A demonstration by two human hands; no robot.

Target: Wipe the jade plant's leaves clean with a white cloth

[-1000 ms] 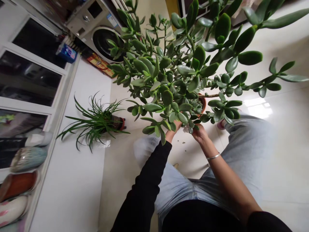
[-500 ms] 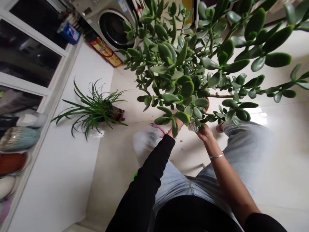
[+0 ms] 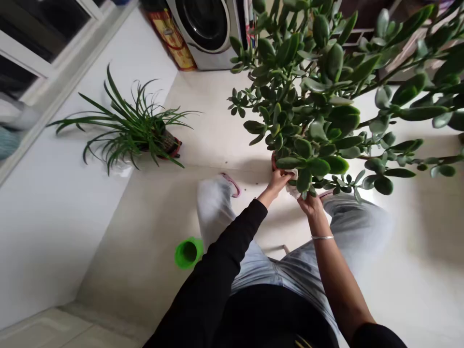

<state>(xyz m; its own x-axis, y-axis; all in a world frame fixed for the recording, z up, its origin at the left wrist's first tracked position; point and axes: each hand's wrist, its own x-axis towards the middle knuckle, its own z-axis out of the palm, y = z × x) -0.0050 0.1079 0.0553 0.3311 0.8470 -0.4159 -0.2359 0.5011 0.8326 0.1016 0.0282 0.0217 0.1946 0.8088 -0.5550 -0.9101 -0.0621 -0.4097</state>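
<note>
A large jade plant [image 3: 319, 111] with thick oval leaves grows from a reddish-brown pot [image 3: 273, 162], mostly hidden by foliage. My left hand [image 3: 277, 180], in a black sleeve, grips the pot's near rim. My right hand [image 3: 310, 203], with a silver bangle on the wrist, reaches under the leaves beside a white cloth [image 3: 292, 188]; its fingers are hidden, so I cannot tell what they hold. My legs in light jeans stretch along the floor on either side of the pot.
A grassy spider plant [image 3: 134, 128] in a dark pot stands to the left by the white wall. A green cup [image 3: 187, 252] lies on the cream tile floor near my left leg. A washing machine [image 3: 208, 26] and a red-yellow package [image 3: 170, 36] stand behind.
The view has tilted down and right: the washing machine and spider plant shifted up, and the green cup came into sight. My hands stay at the pot's base.
</note>
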